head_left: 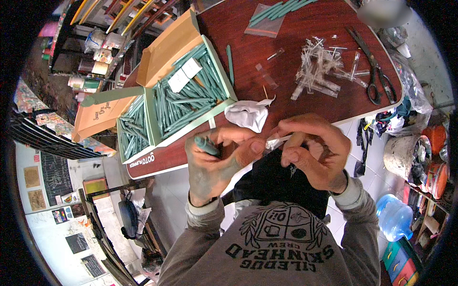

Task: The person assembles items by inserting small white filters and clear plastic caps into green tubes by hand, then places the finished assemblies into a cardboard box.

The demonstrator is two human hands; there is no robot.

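The left hand (214,159) closes its grip around a green stick (206,145), whose long axis runs up and away to the left of the palm, one end poking out above the fingers. The right hand (312,150) sits just to the right, its grip pinched narrow on a thin clear sleeve (276,140) that points leftward at the left thumb, so the two pieces lie nearly touching between the hands. Beyond the left grip the open box of green sticks (186,95) rests on the desk (296,43), near its edge; a crumpled white cloth (247,114) lies just ahead of both hands. A heap of clear sleeves (317,69) and scissors (374,66) lie farther off, beyond the right grip.
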